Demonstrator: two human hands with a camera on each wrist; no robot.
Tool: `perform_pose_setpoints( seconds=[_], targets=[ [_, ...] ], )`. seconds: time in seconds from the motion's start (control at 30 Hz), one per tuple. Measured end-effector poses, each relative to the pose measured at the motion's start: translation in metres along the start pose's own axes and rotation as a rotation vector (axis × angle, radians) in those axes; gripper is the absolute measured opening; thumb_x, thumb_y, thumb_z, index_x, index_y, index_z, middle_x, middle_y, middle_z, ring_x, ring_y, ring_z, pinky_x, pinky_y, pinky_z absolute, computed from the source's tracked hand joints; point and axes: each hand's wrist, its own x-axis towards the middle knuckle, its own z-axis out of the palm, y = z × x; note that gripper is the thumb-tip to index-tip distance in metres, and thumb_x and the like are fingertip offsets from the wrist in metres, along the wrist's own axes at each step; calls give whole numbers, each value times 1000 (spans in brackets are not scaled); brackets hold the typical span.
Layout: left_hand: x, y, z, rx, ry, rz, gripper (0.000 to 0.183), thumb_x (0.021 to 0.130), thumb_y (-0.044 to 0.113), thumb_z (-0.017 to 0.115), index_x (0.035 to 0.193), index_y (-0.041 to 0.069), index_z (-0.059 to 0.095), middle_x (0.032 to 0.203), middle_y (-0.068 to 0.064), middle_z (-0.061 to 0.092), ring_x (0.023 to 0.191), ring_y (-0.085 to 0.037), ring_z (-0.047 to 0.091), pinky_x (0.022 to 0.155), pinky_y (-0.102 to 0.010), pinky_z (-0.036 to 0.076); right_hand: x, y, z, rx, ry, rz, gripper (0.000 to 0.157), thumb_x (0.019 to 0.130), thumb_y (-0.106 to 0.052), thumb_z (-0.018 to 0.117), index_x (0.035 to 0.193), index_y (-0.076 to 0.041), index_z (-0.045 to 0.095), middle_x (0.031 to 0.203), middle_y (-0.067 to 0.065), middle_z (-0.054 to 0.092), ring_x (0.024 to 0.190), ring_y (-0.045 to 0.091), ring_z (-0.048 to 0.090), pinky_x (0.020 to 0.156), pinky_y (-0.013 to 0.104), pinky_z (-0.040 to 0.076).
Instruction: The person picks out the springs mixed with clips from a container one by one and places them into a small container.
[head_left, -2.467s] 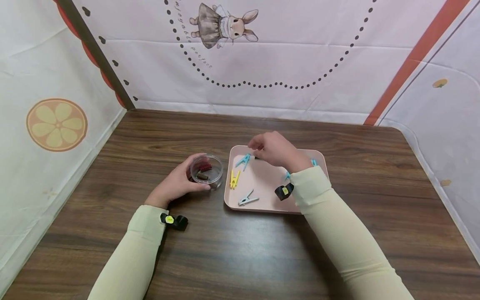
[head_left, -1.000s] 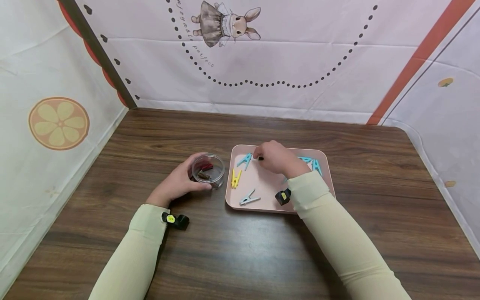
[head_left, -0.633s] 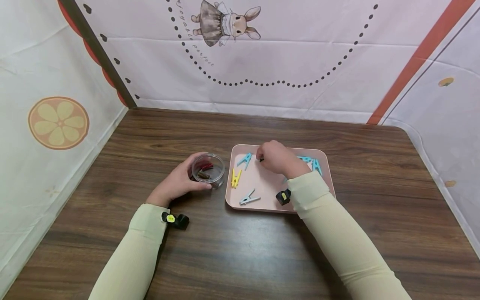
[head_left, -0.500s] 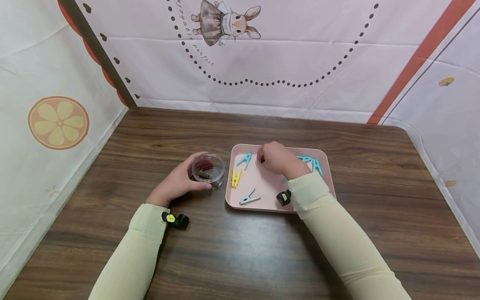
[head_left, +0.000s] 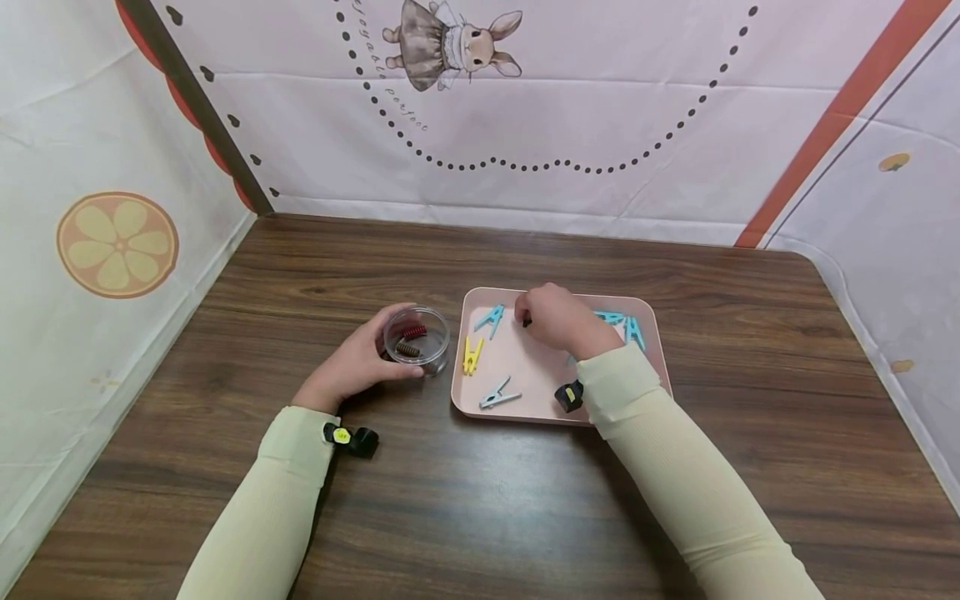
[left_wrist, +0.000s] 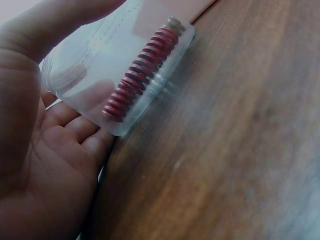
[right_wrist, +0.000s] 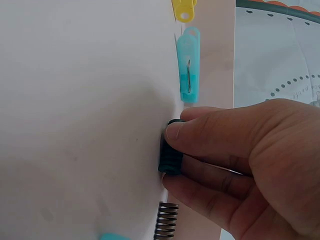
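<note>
My left hand (head_left: 360, 360) holds a clear round plastic tub (head_left: 431, 357) on the table, thumb and fingers around its sides. A red coil spring (left_wrist: 140, 75) and a brown spring (head_left: 408, 350) lie inside it. My right hand (head_left: 558, 318) is at the far side of the pink tray (head_left: 525, 392). In the right wrist view, its thumb and fingers pinch a dark green coil spring (right_wrist: 172, 152) low over the tray. A grey metal spring (right_wrist: 166, 221) lies close by in the tray, as does a light blue clothespin (right_wrist: 189, 65).
A yellow clothespin (head_left: 472, 356) and a pale blue-white clothespin (head_left: 498, 394) lie in the tray's left part. More blue clothespins (head_left: 632, 332) sit at its right end, partly behind the right arm. The wooden table (head_left: 465, 508) meets a printed cloth backdrop (head_left: 600, 125).
My right hand has lowered toward the tray floor and shifted slightly right with the dark spring. Its fingers have drawn in. The left hand and tub stay in place.
</note>
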Motion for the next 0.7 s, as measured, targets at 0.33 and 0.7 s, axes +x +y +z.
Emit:
perform_pose_setpoints(
  seconds=[0.33, 0.7],
  targets=[
    [0, 1, 0, 0, -3, 10, 91, 70, 26, 89, 144, 27, 36, 144, 0, 48, 135, -19, 45, 115, -46, 30, 0, 1, 2, -3, 5, -4, 21, 90, -3, 60, 106, -10, 72, 104, 6, 70, 87, 19, 59, 78, 31, 50],
    [-1, 4, 0, 17, -10, -5, 92, 69, 33, 88, 145, 28, 35, 145, 2, 48, 135, -18, 45, 115, -45, 30, -3, -2, -4, 1, 20, -12, 19, 90, -3, 60, 104, -9, 72, 99, 6, 70, 84, 19, 59, 76, 31, 50]
  ],
)
